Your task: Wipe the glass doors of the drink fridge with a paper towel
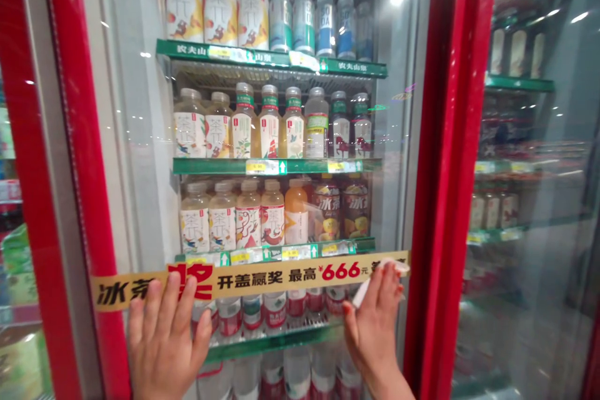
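Observation:
A long yellow sticker strip with red and black print runs across the glass door of a red-framed drinks fridge. My left hand lies flat on the glass with fingers spread, its fingertips on the strip's left part. My right hand presses against the strip's right end and pinches a white paper backing strip between thumb and fingers.
Behind the glass, green shelves hold rows of tea and water bottles. A red door frame stands to the right, with a second glass door beyond it. More shelving shows at far left.

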Demonstrator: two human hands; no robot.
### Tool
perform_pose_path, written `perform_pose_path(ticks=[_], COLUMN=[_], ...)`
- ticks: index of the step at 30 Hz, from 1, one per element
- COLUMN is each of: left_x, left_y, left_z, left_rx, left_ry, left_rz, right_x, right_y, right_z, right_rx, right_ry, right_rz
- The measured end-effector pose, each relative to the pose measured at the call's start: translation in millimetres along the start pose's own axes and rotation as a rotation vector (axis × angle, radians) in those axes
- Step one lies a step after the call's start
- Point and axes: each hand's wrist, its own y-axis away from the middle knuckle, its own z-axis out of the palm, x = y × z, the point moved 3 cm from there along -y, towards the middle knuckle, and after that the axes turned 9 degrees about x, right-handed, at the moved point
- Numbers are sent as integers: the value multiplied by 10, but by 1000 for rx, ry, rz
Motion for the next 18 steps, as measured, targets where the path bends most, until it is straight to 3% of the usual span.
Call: perform_pose_path(ticks=[2,6,7,8,11,13,14,18], left_x=[3,8,8,8,7,5,4,-41], left_y=[2,-5,-7,-11,-25,-31,-29,61], left_z=[-2,2,4,5,-1,-13,-19,-7], left_rx=[5,1,1,1,7,9,9,-9], left_ry=[-1,2,3,4,1,-1,2,33], left_rz=[-1,-8,-8,-6,0,-1,-3,-51], right_x=[-37,-360,-341,-275,-51,-130,-244,-630], right_y=[-63,29,24,-29,-372,-576,-634,-579], right_z=[4,-22,-26,-21,33,64,72,45], right_rx=[4,-43,-50,-49,1,31,24,-26], right_ry=[-2,-114,-112,-93,-27,-41,-61,-139], right_rz=[67,-468,-508,-457,-31,72,14,-521])
